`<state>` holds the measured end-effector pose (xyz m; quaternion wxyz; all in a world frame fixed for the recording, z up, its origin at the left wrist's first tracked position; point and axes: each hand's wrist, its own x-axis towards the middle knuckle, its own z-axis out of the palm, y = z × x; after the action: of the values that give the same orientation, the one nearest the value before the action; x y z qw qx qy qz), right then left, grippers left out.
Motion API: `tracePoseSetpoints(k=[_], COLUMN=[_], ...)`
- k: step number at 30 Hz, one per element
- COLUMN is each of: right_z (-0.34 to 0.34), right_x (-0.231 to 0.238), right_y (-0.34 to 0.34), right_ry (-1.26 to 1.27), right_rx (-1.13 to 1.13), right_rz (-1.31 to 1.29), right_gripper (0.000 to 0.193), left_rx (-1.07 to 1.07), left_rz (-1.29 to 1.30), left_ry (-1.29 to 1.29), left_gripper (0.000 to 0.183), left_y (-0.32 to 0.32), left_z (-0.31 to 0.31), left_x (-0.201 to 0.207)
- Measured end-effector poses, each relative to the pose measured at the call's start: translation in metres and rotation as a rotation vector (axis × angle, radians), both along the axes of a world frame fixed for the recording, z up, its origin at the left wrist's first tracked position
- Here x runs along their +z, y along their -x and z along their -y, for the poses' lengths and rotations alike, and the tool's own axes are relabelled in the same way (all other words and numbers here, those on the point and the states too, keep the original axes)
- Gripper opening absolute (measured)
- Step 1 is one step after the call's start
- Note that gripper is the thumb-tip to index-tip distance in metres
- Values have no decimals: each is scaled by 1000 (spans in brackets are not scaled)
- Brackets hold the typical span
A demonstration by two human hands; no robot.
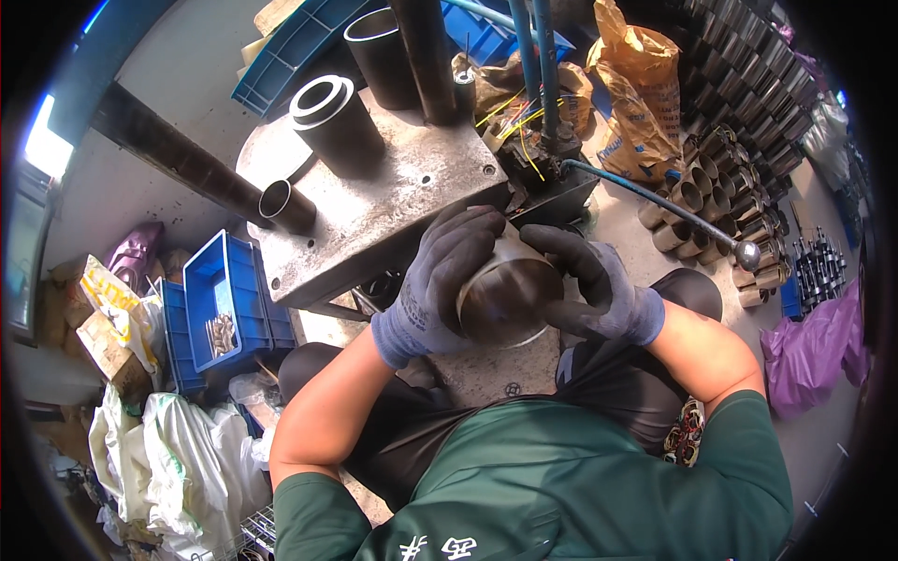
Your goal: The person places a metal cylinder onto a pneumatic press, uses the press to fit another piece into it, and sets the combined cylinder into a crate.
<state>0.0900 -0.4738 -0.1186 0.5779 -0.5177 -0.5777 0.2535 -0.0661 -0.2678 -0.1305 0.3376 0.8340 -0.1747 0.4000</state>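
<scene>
Between my two gloved hands I hold a short, wide metal cylinder (511,297), tilted so its dark round end faces me. My left hand (447,276), in a grey glove with dark fingers, is wrapped round its left side. On the other side my right hand (591,285), gloved alike, grips it with thumb and fingers bent. Just beyond is the worn steel press table (393,201). On it stand a dark cylinder (341,131) with a pale ringed top, a small open tube (287,208) and a larger open tube (383,61).
Thick posts rise from the table, and a blue lever (655,198) with a ball end reaches right. Blue crates (208,309) and white sacks (192,458) lie left. Stacked metal tubes (702,192), a brown paper bag (639,93) and a purple bag (816,351) stand right.
</scene>
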Motion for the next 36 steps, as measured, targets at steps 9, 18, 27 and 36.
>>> tracePoseSetpoints(k=[9, 18, 27, 36], right_z=[-26, -63, -92, -108], right_x=[14, 3, -26, -28], right_y=[15, 10, -8, 11], right_ry=[-67, -20, -127, 80], right_rx=[78, -99, -133, 123], right_rz=[70, -150, 167, -273], right_gripper=[78, 71, 45, 51], left_rx=[85, 82, 328, 1299], left_rz=[222, -311, 556, 997], left_ry=[-84, 1532, 1407, 1276], left_gripper=[78, 63, 81, 67], left_y=[27, 89, 375, 578], left_z=[-6, 22, -205, -293], left_x=[12, -39, 136, 163])
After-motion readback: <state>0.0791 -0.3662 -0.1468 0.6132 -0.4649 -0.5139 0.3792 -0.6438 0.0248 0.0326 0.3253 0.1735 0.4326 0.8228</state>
